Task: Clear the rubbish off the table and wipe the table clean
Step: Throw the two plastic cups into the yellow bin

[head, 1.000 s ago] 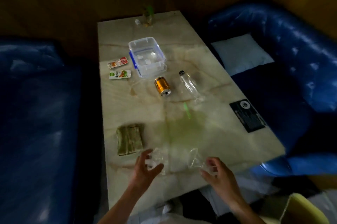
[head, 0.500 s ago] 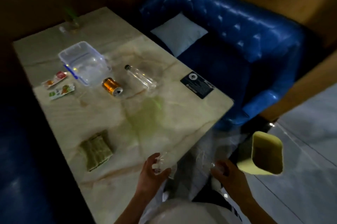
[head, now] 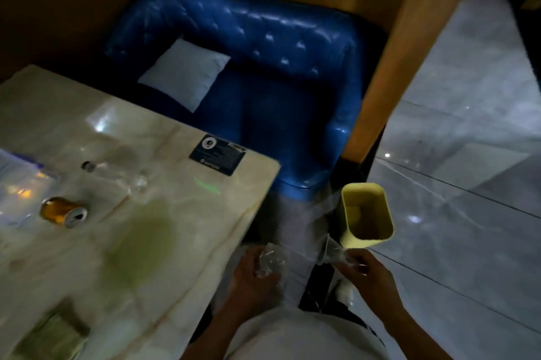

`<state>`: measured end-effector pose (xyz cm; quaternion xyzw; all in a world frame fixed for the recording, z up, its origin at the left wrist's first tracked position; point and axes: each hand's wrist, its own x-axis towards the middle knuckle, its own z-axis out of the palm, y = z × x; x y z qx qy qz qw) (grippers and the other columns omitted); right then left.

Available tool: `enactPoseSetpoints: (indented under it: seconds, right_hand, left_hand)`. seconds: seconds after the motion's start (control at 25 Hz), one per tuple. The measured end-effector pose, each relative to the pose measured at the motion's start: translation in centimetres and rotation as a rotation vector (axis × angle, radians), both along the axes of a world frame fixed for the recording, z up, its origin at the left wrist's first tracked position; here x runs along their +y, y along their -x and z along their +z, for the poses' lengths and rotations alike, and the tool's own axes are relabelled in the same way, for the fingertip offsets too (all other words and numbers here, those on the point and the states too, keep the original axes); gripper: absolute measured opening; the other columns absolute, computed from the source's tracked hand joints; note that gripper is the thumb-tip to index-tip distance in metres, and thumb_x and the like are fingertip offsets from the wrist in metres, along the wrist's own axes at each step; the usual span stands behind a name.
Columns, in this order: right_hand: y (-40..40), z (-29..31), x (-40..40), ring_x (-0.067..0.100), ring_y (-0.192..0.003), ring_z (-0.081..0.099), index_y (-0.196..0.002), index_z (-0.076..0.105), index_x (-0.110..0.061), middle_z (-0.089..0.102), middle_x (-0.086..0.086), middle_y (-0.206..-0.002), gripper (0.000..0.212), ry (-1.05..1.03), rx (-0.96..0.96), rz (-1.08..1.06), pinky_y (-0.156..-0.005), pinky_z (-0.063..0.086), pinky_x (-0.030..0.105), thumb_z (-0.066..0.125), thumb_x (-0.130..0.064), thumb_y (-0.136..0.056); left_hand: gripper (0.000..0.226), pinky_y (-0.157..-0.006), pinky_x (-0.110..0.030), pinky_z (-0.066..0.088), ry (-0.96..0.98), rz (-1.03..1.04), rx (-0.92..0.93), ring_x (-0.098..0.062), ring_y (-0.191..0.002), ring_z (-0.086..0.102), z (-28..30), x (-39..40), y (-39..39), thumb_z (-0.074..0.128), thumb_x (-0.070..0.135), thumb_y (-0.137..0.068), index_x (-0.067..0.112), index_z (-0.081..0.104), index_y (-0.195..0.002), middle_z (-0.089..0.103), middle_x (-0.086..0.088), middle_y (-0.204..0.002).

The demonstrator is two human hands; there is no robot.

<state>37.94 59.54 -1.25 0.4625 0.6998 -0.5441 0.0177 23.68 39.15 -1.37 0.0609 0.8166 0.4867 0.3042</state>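
Note:
My left hand (head: 253, 277) grips a crumpled clear plastic cup (head: 270, 257) just off the right edge of the marble table (head: 164, 242). My right hand (head: 366, 274) holds a second clear plastic cup (head: 332, 249) close to the rim of the yellow bin (head: 366, 213) on the floor. Still on the table lie a gold drink can (head: 63, 211) on its side, a clear plastic bottle (head: 117, 175), a green-brown cloth (head: 52, 333) at the near left, and a greenish spill (head: 143, 239).
A clear lidded box (head: 17, 181) is cut off at the left edge. A black card (head: 218, 154) lies near the table's right corner. Behind stands a blue sofa (head: 263, 66) with a white cushion (head: 184, 72). Grey floor tiles (head: 468, 184) stretch to the right.
The view has swung right, away from the table. Both hands carried the plastic cups off the table's edge toward the yellow bin, which is now nearer the right hand.

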Motion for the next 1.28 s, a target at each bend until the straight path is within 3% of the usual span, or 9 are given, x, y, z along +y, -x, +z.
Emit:
enactPoseSetpoints:
  seconds: [0.12,0.24,0.44,0.52,0.68,0.8,0.88,1.04,1.28]
  right_hand:
    - [-1.6,0.2,5.1,-0.001,-0.085,0.061,-0.102,0.06,-0.034,0.067,-0.011,-0.1,0.023,0.001,0.018,-0.038,-0.064,0.042,0.015,0.071,-0.041,-0.082]
    - [-3.3,0.2,9.7,-0.001,-0.089,0.062,-0.098,0.062,-0.037,0.066,-0.017,-0.1,0.025,0.013,0.029,-0.062,-0.067,0.044,0.018,0.072,-0.047,-0.079]
    - [-6.3,0.0,15.2,0.007,-0.09,0.067,-0.092,0.063,-0.04,0.069,-0.016,-0.098,0.019,0.04,0.041,-0.147,-0.074,0.049,0.025,0.076,-0.038,-0.079]
    - [-7.0,-0.5,16.7,0.013,-0.093,0.067,-0.096,0.064,-0.035,0.069,-0.013,-0.1,0.021,0.068,0.016,-0.212,-0.085,0.053,0.036,0.077,-0.034,-0.079]
    - [-7.3,-1.5,18.6,0.019,-0.093,0.066,-0.099,0.066,-0.03,0.069,-0.007,-0.102,0.024,0.086,-0.02,-0.297,-0.09,0.054,0.046,0.077,-0.034,-0.078]
    - [-6.7,-2.1,19.6,0.016,-0.092,0.066,-0.101,0.065,-0.03,0.069,-0.008,-0.103,0.026,0.084,-0.018,-0.35,-0.088,0.055,0.046,0.077,-0.035,-0.078]
    - [-6.2,-2.5,20.1,0.014,-0.09,0.066,-0.098,0.064,-0.035,0.068,-0.011,-0.1,0.023,0.088,-0.019,-0.392,-0.087,0.056,0.046,0.077,-0.036,-0.078]
    - [-4.2,-3.6,21.2,0.015,-0.093,0.066,-0.1,0.062,-0.036,0.067,-0.01,-0.102,0.023,0.109,-0.049,-0.471,-0.09,0.055,0.049,0.074,-0.038,-0.08]
    - [-0.4,-6.4,22.3,0.019,-0.096,0.067,-0.098,0.063,-0.036,0.069,-0.006,-0.102,0.024,0.194,-0.092,-0.617,-0.092,0.054,0.051,0.076,-0.04,-0.078]
  left_hand:
    - [0.063,-0.094,-0.05,0.051,0.047,-0.059,-0.013,-0.034,-0.109,0.062,-0.3,6.0,-0.5,0.082,0.012,-0.064,0.002,0.057,-0.122,0.064,-0.017,-0.118]
    - [0.078,-0.094,-0.051,0.05,0.054,-0.065,-0.029,-0.04,-0.111,0.06,-0.7,11.1,-1.0,0.078,0.019,-0.057,-0.004,0.051,-0.127,0.06,-0.024,-0.123]
    - [0.063,-0.089,-0.048,0.054,0.08,-0.171,-0.011,-0.038,-0.106,0.061,-2.6,17.9,-2.1,0.085,0.015,-0.063,0.013,0.056,-0.119,0.063,-0.017,-0.116]
    - [0.056,-0.083,-0.036,0.056,0.088,-0.228,0.016,-0.029,-0.101,0.065,-3.1,19.8,-2.0,0.086,0.013,-0.064,0.023,0.057,-0.112,0.065,-0.009,-0.111]
    - [0.049,-0.069,-0.005,0.049,0.107,-0.309,0.038,0.013,-0.083,0.062,-3.1,22.6,-1.2,0.076,0.049,-0.052,0.042,0.054,-0.096,0.061,0.021,-0.096]
    - [0.043,-0.059,0.0,0.043,0.126,-0.355,0.051,0.023,-0.073,0.057,-3.4,25.2,0.5,0.078,0.04,-0.05,0.044,0.053,-0.085,0.056,0.024,-0.087]
    - [0.042,-0.063,-0.004,0.042,0.147,-0.42,0.057,0.02,-0.07,0.058,-4.2,26.9,2.1,0.083,0.027,-0.06,0.038,0.054,-0.088,0.054,0.024,-0.087]
    - [0.052,-0.073,-0.013,0.042,0.206,-0.549,0.055,-0.004,-0.089,0.056,-6.1,30.4,5.6,0.082,0.029,-0.07,0.025,0.056,-0.115,0.056,0.013,-0.099]
    - [0.053,-0.086,-0.021,0.046,0.227,-0.681,0.001,-0.015,-0.103,0.059,-10.0,34.2,9.5,0.082,0.025,-0.071,0.018,0.059,-0.118,0.061,-0.003,-0.114]
